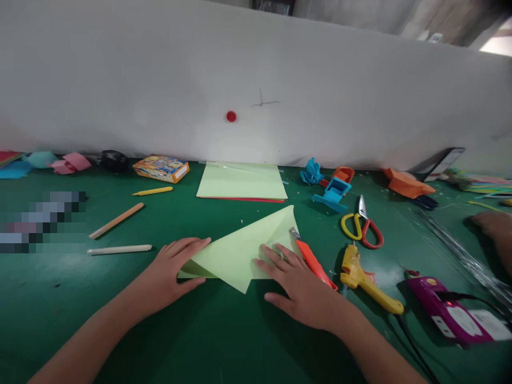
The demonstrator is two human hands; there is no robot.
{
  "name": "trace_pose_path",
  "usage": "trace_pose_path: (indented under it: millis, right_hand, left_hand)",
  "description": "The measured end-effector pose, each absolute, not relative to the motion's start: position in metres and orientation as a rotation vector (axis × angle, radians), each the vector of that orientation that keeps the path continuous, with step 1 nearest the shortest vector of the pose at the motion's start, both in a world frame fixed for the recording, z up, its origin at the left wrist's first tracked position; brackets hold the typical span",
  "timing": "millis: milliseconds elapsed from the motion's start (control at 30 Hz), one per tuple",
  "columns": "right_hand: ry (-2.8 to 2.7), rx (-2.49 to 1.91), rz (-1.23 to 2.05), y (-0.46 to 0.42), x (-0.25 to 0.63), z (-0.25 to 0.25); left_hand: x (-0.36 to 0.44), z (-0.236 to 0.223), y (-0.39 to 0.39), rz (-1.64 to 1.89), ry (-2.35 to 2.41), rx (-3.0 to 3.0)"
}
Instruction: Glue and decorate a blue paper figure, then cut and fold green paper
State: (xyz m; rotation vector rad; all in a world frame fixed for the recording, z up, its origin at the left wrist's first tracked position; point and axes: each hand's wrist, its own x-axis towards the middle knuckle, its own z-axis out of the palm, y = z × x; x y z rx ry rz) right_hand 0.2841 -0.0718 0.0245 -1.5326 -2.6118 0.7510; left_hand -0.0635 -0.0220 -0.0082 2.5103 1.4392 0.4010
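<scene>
A pale green sheet of paper (244,242), folded over diagonally, lies on the green table before me. At its left end the fold still bulges, and my left hand (172,269) holds it there, fingers above and thumb along the lower edge. My right hand (298,285) lies with spread fingers on the right part of the sheet, pressing it flat. Beside that hand, a red-orange utility knife (316,265) rests with its metal tip against the paper's right edge; part of it is behind the hand.
Further back lies a stack of green paper (242,181). On the right are scissors (362,224), a yellow glue gun (368,280) with its cord, and a purple device (448,309). Pencils (118,220) and a small box (162,168) are left. Another person's hand (496,234) shows far right.
</scene>
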Motion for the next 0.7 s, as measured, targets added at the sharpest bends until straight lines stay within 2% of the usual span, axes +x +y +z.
trace_pose_path:
  millis: [367,700]
  right_hand:
    - [-2.406,-1.720,0.610,-0.066,0.289,0.012]
    - [-2.402,-1.659,0.378,-0.070,0.269,-0.002]
  left_hand:
    - [-0.060,-0.005,-0.027,0.420,1.315,2.602]
    - [-0.052,-0.005,-0.032,0.437,1.247,2.653]
